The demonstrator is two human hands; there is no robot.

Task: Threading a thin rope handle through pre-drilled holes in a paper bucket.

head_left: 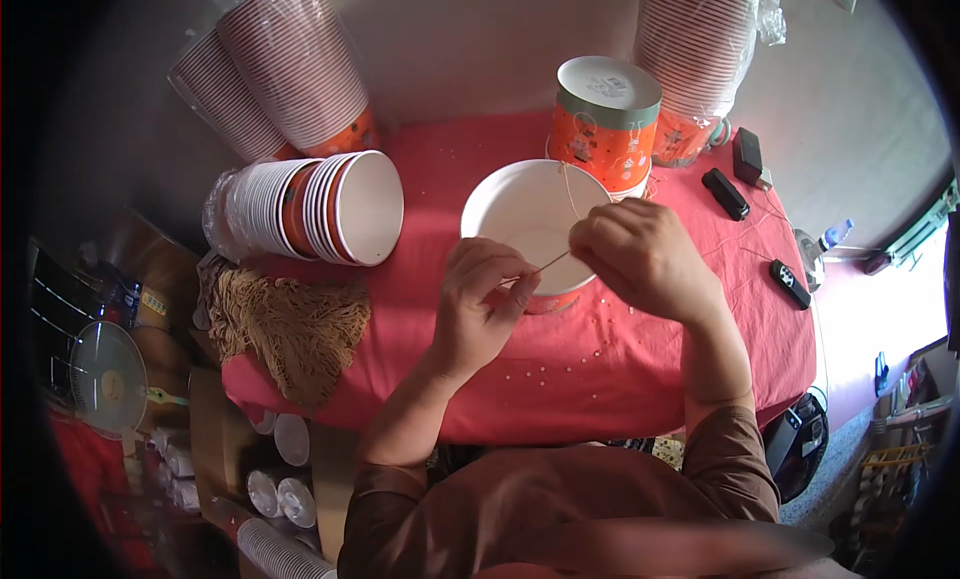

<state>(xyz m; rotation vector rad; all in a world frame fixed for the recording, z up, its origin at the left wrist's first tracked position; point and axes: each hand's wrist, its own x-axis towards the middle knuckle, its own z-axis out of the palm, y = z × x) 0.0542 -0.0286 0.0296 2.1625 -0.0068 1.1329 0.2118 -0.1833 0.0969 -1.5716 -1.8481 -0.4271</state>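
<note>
A thin light-coloured cord (554, 263) is stretched between my two hands. My left hand (484, 297) pinches it between thumb and fingertips. My right hand (640, 251), higher and to the right, is closed on the same cord. Both are over the near side of an open paper bucket (484, 201), white inside and standing upright. A loose loop of cord (570, 191) hangs at the bucket's far rim; whether it joins the piece I hold is hidden. Small whitish bits (570, 359) are scattered on the red tablecloth (440, 379) below my hands.
An upside-down orange bucket (605, 129) stands behind. Nested white-rimmed buckets (370, 209) lie on their side at left, above a heap of brown cords (290, 324). Tall wrapped bucket stacks (295, 69) stand at the back. Black devices (725, 194) lie at right.
</note>
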